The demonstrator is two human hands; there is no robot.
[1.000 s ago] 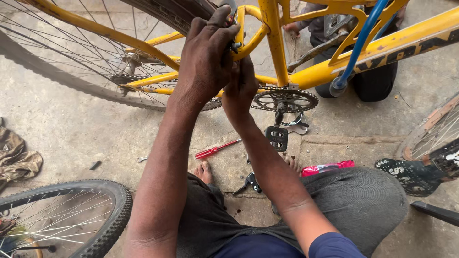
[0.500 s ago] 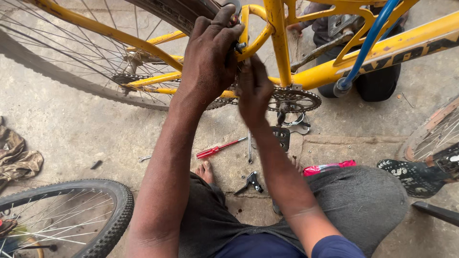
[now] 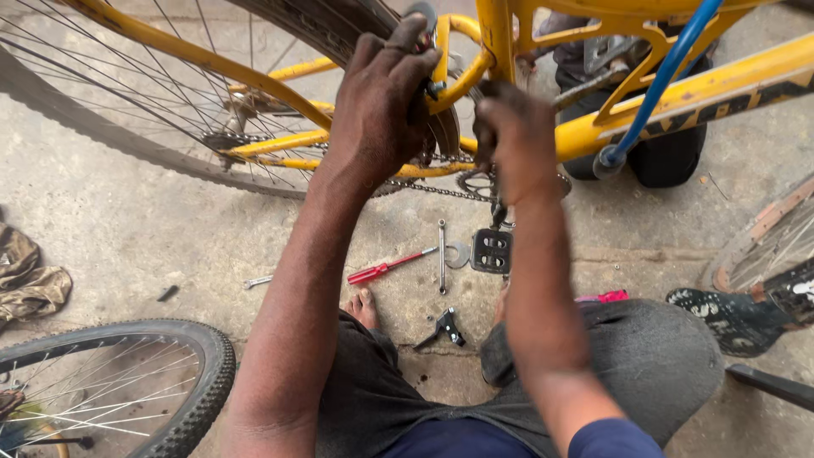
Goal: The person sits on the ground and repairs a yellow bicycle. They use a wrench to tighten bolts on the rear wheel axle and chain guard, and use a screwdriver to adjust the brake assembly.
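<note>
Gripping the yellow bicycle frame (image 3: 509, 51), left hand (image 3: 381, 102) curls shut; right hand (image 3: 517, 140) pinches beside chain (image 3: 432, 188)

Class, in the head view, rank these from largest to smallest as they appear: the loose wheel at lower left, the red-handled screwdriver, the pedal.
1. Loose wheel, though nearest the camera.
2. Red-handled screwdriver.
3. Pedal.

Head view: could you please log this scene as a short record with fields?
setting: concrete floor
main thing: yellow bike, chain showing
left hand: grip on the frame beside the rear tyre
right hand: at the crank area, contents of its grip hidden
on floor: red screwdriver, wrench, pedal, rag
near corner: loose wheel
</note>
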